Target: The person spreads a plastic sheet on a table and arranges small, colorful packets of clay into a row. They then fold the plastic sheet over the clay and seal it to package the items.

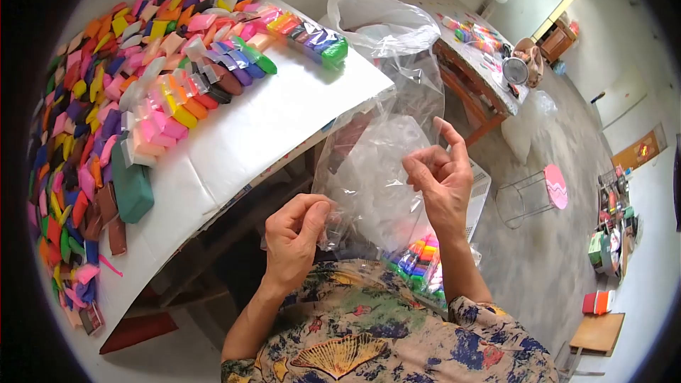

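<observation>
Between the 2 hands, just above the lap, hangs a clear plastic bag (pixel 376 163), crumpled and rising up past both of them. The left hand (pixel 296 235) is curled narrow, with thumb and fingers pinching the bag's lower left edge. The right hand (pixel 443 179) sits higher and to the right of it. Its thumb and bent fingers nip the film on the bag's right side while 1 finger sticks up. Below the right hand, against the patterned shirt (pixel 369 340), lies a pack of coloured clay sticks (pixel 420 264), partly hidden behind the wrist. Left of and above the left hand runs a white desk (pixel 269 120), covered along its far side with many wrapped clay pieces (pixel 142 78) in mixed colours. A larger green block (pixel 132 188) rests on it, well apart from the left hand. Far to the right of the right hand, a wire stool with a pink seat (pixel 555 186) stands on the floor.
</observation>
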`<state>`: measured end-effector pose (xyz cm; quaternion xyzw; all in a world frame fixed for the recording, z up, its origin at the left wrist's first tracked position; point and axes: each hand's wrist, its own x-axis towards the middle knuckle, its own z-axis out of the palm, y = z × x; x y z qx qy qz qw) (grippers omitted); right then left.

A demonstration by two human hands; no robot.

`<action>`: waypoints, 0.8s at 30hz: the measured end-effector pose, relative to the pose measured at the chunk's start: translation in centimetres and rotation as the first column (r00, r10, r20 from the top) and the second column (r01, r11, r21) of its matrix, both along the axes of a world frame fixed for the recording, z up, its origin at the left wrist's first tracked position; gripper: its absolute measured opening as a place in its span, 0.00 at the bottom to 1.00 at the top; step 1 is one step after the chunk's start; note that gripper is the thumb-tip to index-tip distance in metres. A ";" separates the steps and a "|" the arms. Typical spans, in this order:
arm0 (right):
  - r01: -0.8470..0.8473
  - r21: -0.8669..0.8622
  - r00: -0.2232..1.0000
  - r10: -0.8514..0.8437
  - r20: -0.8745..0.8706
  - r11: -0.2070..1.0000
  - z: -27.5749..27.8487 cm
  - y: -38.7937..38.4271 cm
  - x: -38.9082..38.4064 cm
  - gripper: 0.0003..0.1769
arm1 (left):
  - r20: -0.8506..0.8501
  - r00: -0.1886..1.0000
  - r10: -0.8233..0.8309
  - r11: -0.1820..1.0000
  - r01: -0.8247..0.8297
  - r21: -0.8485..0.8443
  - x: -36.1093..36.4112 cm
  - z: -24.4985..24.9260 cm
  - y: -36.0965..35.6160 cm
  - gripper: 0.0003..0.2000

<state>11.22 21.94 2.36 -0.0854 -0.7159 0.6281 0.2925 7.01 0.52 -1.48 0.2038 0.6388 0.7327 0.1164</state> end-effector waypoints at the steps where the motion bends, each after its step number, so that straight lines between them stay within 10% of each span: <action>1: -0.013 -0.014 1.000 0.013 0.002 1.000 0.0 0.0 -0.3 0.35 | 0.020 1.000 0.020 1.000 -0.020 0.016 0.0 0.0 -0.3 0.11; 11: -0.128 -0.157 0.991 0.133 0.021 0.979 -0.8 0.5 -2.6 0.21 | 0.041 0.995 0.087 0.996 -0.087 -0.015 0.1 0.7 -3.3 0.12; 14: -0.158 -0.181 0.987 0.161 0.000 0.971 -0.6 0.1 -3.1 0.16 | -0.284 0.952 0.114 0.993 -0.120 -0.005 -0.7 0.1 -3.2 0.07; 24: -0.427 -0.162 0.901 0.434 0.012 0.890 -0.3 -3.4 -4.3 0.11 | -0.009 1.000 -0.011 0.999 0.011 0.030 -2.6 0.6 -2.2 0.05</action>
